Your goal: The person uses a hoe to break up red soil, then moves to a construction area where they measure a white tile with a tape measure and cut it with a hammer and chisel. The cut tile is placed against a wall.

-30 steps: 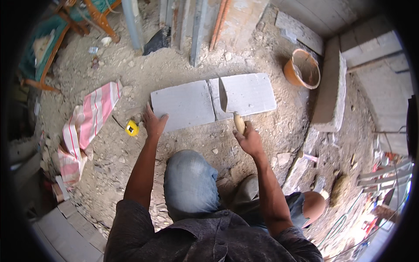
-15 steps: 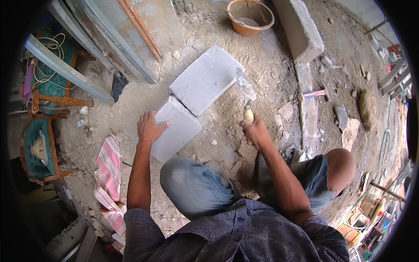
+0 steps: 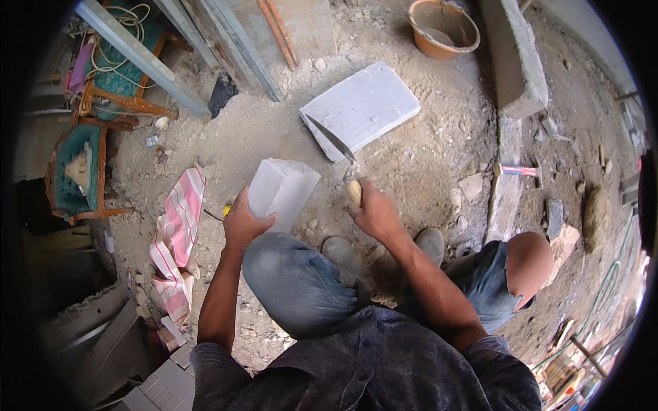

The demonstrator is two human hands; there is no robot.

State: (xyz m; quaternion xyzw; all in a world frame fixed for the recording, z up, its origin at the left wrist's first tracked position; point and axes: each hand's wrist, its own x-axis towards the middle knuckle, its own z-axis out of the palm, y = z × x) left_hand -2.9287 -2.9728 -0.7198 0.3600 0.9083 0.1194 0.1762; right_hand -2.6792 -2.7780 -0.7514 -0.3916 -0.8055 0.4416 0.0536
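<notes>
My left hand (image 3: 245,220) grips the near end of a smaller pale grey block (image 3: 286,192), which is tilted up beside my knee. A larger block (image 3: 367,103) of the same kind lies flat on the dirt beyond it, with a gap between the two. In my right hand (image 3: 377,212) is a trowel (image 3: 353,189), its fingers closed round the pale handle. The trowel's thin blade lies edge-on along the near left side of the larger block, apparently touching it. The fingers of my left hand are partly hidden behind the smaller block.
An orange basin (image 3: 444,31) stands at the far right near a concrete slab (image 3: 515,61). A hammer (image 3: 519,170) rests on a low ledge. Metal profiles (image 3: 140,55) lean across the far left, by green upholstered chairs (image 3: 79,168). A pink-striped cloth (image 3: 179,226) lies left.
The smaller block has been tilted up and drawn away from the larger one by my left hand. My right hand has brought the trowel leftward to the larger block's exposed side.
</notes>
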